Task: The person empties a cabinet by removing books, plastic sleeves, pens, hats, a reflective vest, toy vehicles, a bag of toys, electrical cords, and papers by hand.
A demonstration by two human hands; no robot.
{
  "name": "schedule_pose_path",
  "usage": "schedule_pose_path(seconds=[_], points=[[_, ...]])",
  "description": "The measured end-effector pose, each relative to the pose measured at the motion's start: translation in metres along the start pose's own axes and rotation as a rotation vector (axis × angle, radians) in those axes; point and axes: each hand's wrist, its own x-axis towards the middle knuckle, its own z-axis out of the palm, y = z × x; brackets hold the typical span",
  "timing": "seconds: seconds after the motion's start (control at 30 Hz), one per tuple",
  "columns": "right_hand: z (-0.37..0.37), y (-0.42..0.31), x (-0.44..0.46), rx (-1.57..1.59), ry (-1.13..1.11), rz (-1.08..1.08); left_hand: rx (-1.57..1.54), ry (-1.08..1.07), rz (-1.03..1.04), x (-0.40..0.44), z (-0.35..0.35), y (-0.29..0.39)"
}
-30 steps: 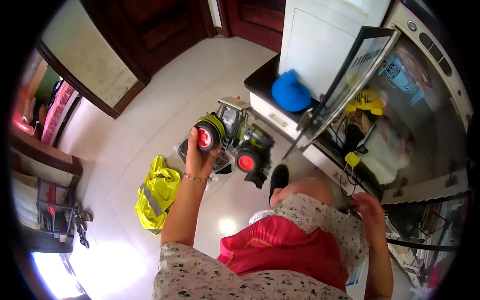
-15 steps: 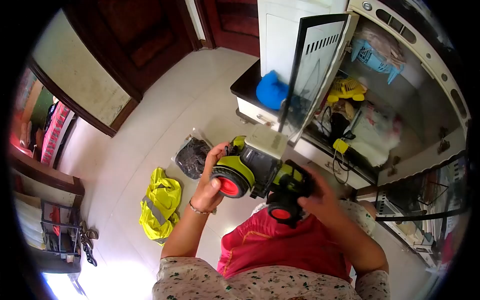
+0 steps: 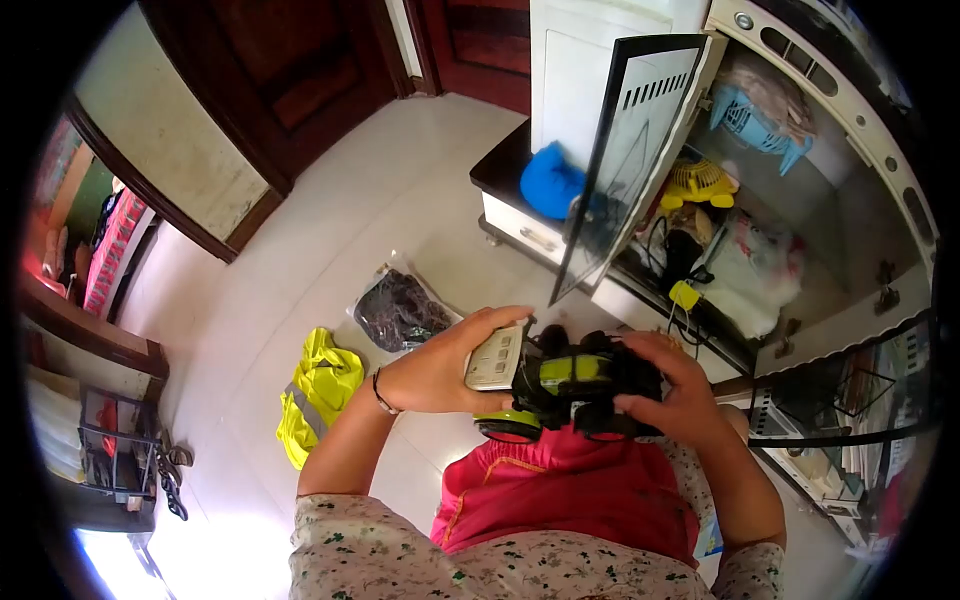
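Over tiled floor, left hand closed round cab of toy tractor, right hand gripping opposite end; likely light, stiff plastic, somewhat fragile, best held at both ends

Toy tractor: lime green and black, roof off-white. Vest on pale cream floor: fluorescent yellow, grey band. Bundle by low cabinet's back edge: solid bright blue; cabinet white, top dark brown. Basket: light blue. Shirt: off-white, scattered green-and-dark sprigs — lower garment crimson, orange stitching.
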Motion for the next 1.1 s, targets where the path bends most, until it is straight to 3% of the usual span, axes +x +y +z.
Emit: schedule_pose_path(seconds=[0.1,0.2,0.27,0.33,0.47,0.5,0.53,0.6,0.67,0.73,0.83,0.93,1.1], points=[[0.001,0.002,0.009,-0.132,-0.09,-0.011,-0.107,0.116,-0.025,-0.004,-0.005,-0.01],[0.002,0.02,0.011,-0.199,0.031,-0.109,-0.204,0.275,-0.085,-0.007,-0.015,-0.042],[-0.01,0.032,0.001,-0.283,0.128,0.01,-0.301,0.599,-0.241,-0.005,-0.028,-0.067],[-0.024,0.055,-0.018,-0.301,0.181,0.126,-0.573,0.779,-0.205,0.008,-0.043,-0.081],[-0.051,0.102,-0.077,-0.329,0.331,0.503,-0.253,0.934,-0.278,0.041,-0.085,-0.124],[-0.055,0.104,-0.088,-0.287,0.389,0.614,-0.409,1.012,-0.248,0.054,-0.093,-0.137],[-0.07,0.133,-0.117,-0.557,0.312,0.474,-0.407,1.017,-0.243,0.07,-0.1,-0.153],[-0.071,0.115,-0.126,-0.556,0.358,0.628,0.121,1.266,-0.308,0.108,-0.114,-0.187],[-0.076,0.143,-0.16,-0.645,0.363,0.564,0.23,1.315,-0.301,0.15,-0.12,-0.218],[-0.074,0.146,-0.165,-0.524,0.539,0.743,0.335,1.366,-0.288,0.194,-0.126,-0.245],[-0.078,0.149,-0.164,-0.695,0.482,0.661,0.403,1.373,-0.241,0.253,-0.122,-0.265],[-0.081,0.138,-0.154,-0.738,0.461,0.737,0.419,1.403,-0.277,0.3,-0.115,-0.277],[-0.079,0.151,-0.17,-0.651,0.586,0.803,0.419,1.293,-0.341,0.334,-0.109,-0.296]])
